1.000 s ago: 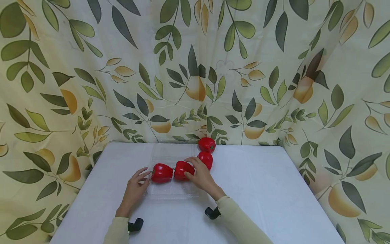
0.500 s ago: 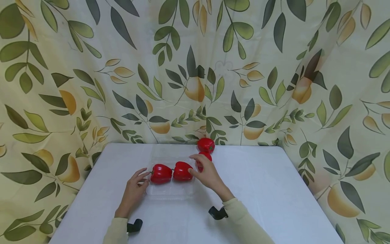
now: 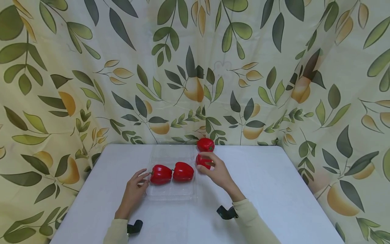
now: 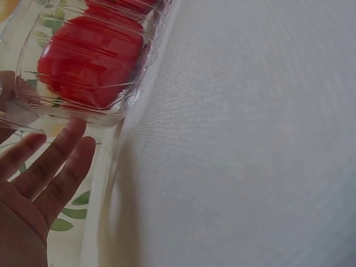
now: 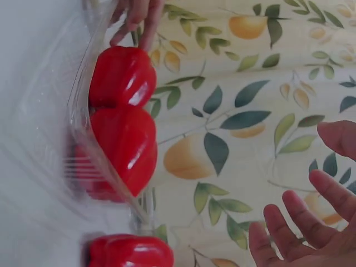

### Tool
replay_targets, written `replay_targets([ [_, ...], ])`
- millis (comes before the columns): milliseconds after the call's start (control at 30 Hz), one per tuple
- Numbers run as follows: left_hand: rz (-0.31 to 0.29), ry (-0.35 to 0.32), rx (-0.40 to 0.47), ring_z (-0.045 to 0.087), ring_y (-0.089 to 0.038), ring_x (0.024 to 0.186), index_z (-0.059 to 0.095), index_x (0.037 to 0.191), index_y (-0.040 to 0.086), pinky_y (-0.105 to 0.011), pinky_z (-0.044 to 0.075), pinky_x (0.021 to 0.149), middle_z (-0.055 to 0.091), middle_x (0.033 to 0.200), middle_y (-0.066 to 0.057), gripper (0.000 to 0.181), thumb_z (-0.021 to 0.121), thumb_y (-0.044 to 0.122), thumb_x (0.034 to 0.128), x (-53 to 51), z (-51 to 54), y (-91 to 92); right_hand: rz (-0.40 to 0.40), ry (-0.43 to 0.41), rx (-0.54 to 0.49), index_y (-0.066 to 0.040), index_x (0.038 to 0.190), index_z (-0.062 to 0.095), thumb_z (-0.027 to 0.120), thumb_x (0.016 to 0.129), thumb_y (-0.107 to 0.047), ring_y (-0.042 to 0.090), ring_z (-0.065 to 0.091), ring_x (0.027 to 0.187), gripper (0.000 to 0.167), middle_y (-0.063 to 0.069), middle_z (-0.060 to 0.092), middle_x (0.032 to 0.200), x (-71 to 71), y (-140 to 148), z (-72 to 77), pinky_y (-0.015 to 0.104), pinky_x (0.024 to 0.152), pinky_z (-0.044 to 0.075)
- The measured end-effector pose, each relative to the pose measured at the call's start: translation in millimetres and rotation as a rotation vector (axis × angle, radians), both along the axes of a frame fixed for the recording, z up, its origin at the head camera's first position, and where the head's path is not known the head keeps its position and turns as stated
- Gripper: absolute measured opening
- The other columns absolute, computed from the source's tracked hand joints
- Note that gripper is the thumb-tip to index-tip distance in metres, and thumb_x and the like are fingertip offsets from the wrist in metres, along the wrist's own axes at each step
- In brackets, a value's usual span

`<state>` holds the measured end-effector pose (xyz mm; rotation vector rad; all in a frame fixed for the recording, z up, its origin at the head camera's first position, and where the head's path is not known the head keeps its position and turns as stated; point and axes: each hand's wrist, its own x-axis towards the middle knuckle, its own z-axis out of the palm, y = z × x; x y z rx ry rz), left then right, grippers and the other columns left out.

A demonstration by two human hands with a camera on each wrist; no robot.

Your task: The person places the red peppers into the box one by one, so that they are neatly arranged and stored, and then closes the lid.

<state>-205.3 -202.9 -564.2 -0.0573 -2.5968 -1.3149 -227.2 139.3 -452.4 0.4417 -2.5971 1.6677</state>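
A clear plastic clamshell container [image 3: 172, 195] lies with its lid folded back on the table. Inside it, two red bell peppers sit side by side, the left pepper [image 3: 161, 174] and the right pepper [image 3: 183, 171]. My left hand [image 3: 133, 190] rests its extended fingers at the container's left wall; in the left wrist view these fingers [image 4: 62, 161] touch the clear plastic. Right of the container is a third red pepper [image 3: 202, 162], partly hidden by my right hand [image 3: 220, 174]. That hand is spread around the pepper's near side, and the right wrist view shows a gap before its fingertips [image 5: 271, 211].
Behind the third pepper, a fourth red bell pepper [image 3: 206, 144] lies near the back edge of the white table [image 3: 259, 189]. A leaf-and-fruit patterned curtain [image 3: 195, 91] stands around the table. Each wrist carries a black camera mount [image 3: 226, 212].
My right hand has let go of the right pepper in the container and moved right, to the third pepper outside. My left hand stays at the container's left side.
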Motion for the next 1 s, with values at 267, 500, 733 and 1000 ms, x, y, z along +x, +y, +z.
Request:
replay_targets([
  [267, 0.011, -0.002, -0.024, 0.068, -0.022, 0.105, 0.066, 0.127, 0.011, -0.036, 0.06, 0.086, 0.052, 0.145, -0.004, 0.035, 0.063, 0.015, 0.0928, 0.3, 0.2, 0.7, -0.031, -0.038, -0.039, -0.017, 0.135, 0.054, 0.074, 0.085, -0.019, 0.034, 0.051, 0.13, 0.053, 0.015, 0.053, 0.141, -10.4, 20, -11.9, 0.05, 0.103, 0.051],
  [500, -0.001, 0.038, -0.017, 0.07, -0.023, 0.101, 0.067, 0.125, 0.01, -0.032, 0.061, 0.082, 0.054, 0.143, -0.005, 0.033, 0.064, 0.013, 0.0919, -1.6, -1.9, -0.4, -0.052, -0.116, -0.081, -0.012, 0.137, 0.052, 0.071, 0.089, -0.022, 0.037, 0.047, 0.134, 0.052, 0.01, 0.051, 0.143, -19.7, 32, -22.9, 0.048, 0.105, 0.05],
  [733, -0.003, 0.033, -0.02, 0.069, -0.022, 0.102, 0.067, 0.126, 0.01, -0.032, 0.061, 0.082, 0.053, 0.144, -0.004, 0.034, 0.064, 0.013, 0.0924, -2.2, -3.2, -1.0, -0.116, -0.213, -0.133, -0.013, 0.14, 0.05, 0.068, 0.091, -0.023, 0.034, 0.047, 0.134, 0.053, 0.008, 0.05, 0.144, -29.3, 38, -35.0, 0.051, 0.104, 0.05],
  [1000, 0.001, 0.027, -0.024, 0.069, -0.022, 0.102, 0.067, 0.125, 0.011, -0.031, 0.061, 0.082, 0.054, 0.144, -0.005, 0.034, 0.063, 0.014, 0.0921, -1.8, -2.4, -1.0, -0.167, -0.294, -0.149, -0.014, 0.142, 0.048, 0.067, 0.092, -0.023, 0.033, 0.048, 0.133, 0.054, 0.009, 0.048, 0.145, -43.6, 43, -50.6, 0.053, 0.108, 0.046],
])
